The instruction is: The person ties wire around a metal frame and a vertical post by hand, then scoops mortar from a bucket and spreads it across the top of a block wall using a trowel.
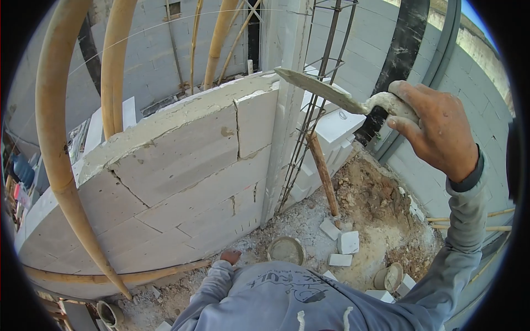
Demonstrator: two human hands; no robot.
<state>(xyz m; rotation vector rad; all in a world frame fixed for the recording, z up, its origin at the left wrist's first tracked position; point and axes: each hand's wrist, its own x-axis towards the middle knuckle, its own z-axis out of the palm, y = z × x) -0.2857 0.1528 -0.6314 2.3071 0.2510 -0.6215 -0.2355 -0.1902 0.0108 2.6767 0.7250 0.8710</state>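
My right hand (441,127) is raised at the upper right, fingers wrapped round the mortar-crusted handle of a trowel (323,92). The blade points left, above the end of a block wall (182,143). Wet grey mortar (165,124) lies along the top of that wall. Low beside the wall's foot hangs my left hand (231,256), small in view and near a round bucket (286,251) of grey mix; its fingers do not show clearly. A tied rebar column (323,71) stands behind the trowel blade.
Bamboo poles (52,110) rise at the left, and one bamboo pole (160,273) lies low along the wall. A wooden stick (323,171) leans by the rebar. Several block pieces (348,243) and another bucket (388,277) sit on the rubble ground.
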